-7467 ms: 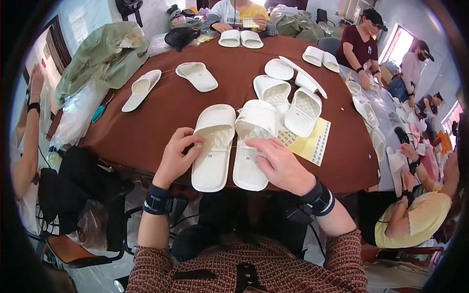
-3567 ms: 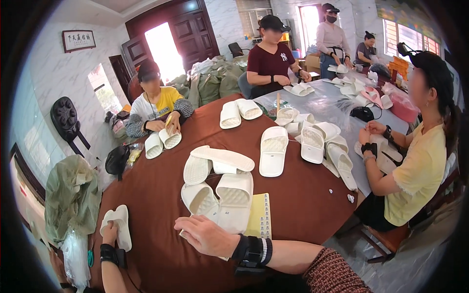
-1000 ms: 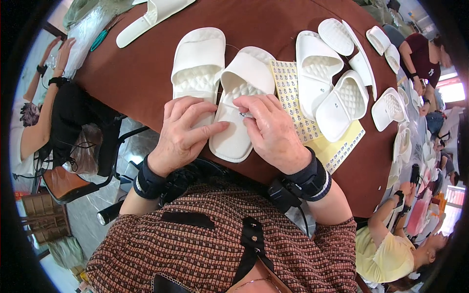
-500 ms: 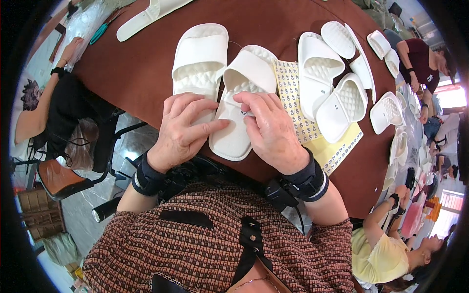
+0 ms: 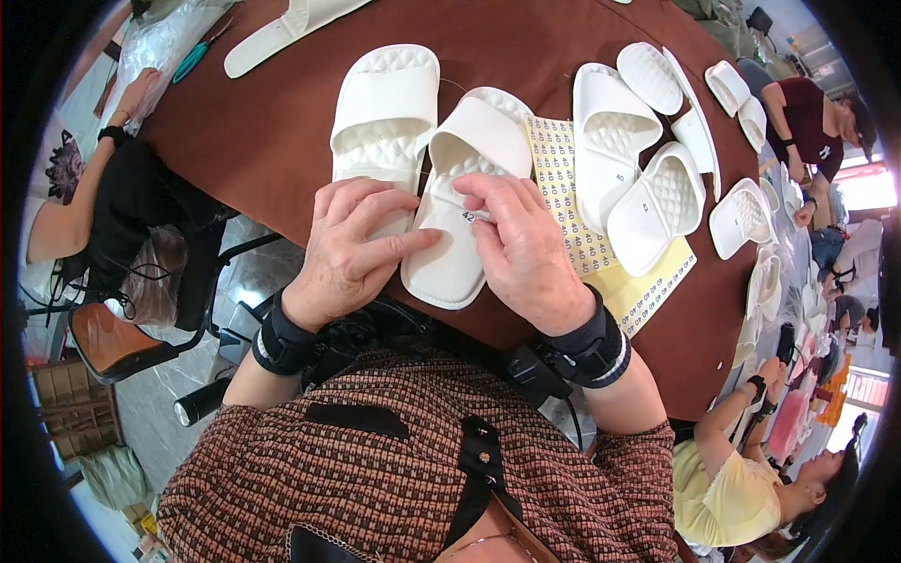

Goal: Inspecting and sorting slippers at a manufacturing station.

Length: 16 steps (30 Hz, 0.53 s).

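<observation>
Two white slide slippers lie side by side in front of me, toes away. My left hand rests over the heel of the left slipper, fingers spread, thumb on the right slipper. Over that slipper's footbed is my right hand, its fingers curled, with thumb and forefinger apart around a small printed size label. Nothing shows between those two fingertips. Beside my right hand lies a pale yellow sheet of small printed stickers, partly under other slippers.
More white slippers lie to the right on the brown tablecloth. Another slipper is at the far left, near teal-handled scissors. An orange-seated chair stands left. Other people work at both sides.
My right thumb and forefinger have shifted slightly off the label, so more of it shows. My left hand keeps its place on the slippers.
</observation>
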{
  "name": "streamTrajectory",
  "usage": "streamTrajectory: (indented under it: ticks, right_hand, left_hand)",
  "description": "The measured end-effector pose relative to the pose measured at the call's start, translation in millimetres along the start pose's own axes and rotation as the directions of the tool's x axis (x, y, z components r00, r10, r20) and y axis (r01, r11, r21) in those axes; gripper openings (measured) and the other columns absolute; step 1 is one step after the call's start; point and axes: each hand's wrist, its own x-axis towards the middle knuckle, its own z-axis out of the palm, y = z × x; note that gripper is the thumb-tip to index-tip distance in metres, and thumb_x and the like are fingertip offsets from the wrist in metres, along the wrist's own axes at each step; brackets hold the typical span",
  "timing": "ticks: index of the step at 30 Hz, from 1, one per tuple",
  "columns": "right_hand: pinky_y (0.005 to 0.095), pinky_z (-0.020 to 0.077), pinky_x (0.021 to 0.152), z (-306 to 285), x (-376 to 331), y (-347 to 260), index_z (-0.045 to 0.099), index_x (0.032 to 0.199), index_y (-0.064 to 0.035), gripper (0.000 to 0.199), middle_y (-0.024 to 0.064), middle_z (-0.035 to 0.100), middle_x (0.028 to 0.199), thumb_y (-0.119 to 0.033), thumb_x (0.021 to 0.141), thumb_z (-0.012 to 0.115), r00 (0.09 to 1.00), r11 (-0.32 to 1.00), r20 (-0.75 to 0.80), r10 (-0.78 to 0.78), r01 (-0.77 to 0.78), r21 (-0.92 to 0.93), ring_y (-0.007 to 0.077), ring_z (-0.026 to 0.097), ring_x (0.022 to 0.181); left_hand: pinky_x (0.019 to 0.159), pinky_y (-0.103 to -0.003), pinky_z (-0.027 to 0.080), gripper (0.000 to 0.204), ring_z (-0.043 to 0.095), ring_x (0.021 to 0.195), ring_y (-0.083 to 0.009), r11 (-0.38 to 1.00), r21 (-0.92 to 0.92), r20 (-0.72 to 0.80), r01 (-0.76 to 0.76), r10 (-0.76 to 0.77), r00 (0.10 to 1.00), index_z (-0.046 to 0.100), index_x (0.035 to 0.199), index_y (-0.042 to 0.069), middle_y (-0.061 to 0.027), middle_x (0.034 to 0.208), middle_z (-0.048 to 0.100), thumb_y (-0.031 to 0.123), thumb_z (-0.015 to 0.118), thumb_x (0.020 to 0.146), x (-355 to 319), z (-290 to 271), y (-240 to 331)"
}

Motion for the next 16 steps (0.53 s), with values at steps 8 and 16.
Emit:
streamTrajectory:
  ticks: [8,16]
  right_hand:
    - [0.0437,0.0488,0.085,1.7,0.1,0.3,0.059,0.117,-0.0036,0.039,0.0157,0.064,0.103,0.007,0.08,0.053,0.999,0.994,0.025,-0.048,0.05,-0.093,0.036,0.059,0.096]
    - [0.043,0.0487,0.085,2.3,1.1,0.2,0.059,0.117,-0.004,0.039,0.0154,0.063,0.104,0.005,0.08,0.055,0.998,0.992,0.041,-0.054,0.058,-0.108,0.0354,0.059,0.096]
  left_hand:
    - [0.099,-0.043,0.037,0.032,0.054,0.113,-0.0261,1.0,0.003,-0.009,-0.005,0.006,1.0,0.077,0.105,0.024,-0.0001,0.118,0.064,0.011,0.07,0.078,0.4,0.8,0.4]
    - [0.098,-0.045,0.039,0.03,0.055,0.115,-0.0287,1.0,0.004,0.001,-0.001,0.001,1.0,0.077,0.105,0.023,-0.0038,0.119,0.064,0.013,0.07,0.077,-0.6,0.8,-0.4]
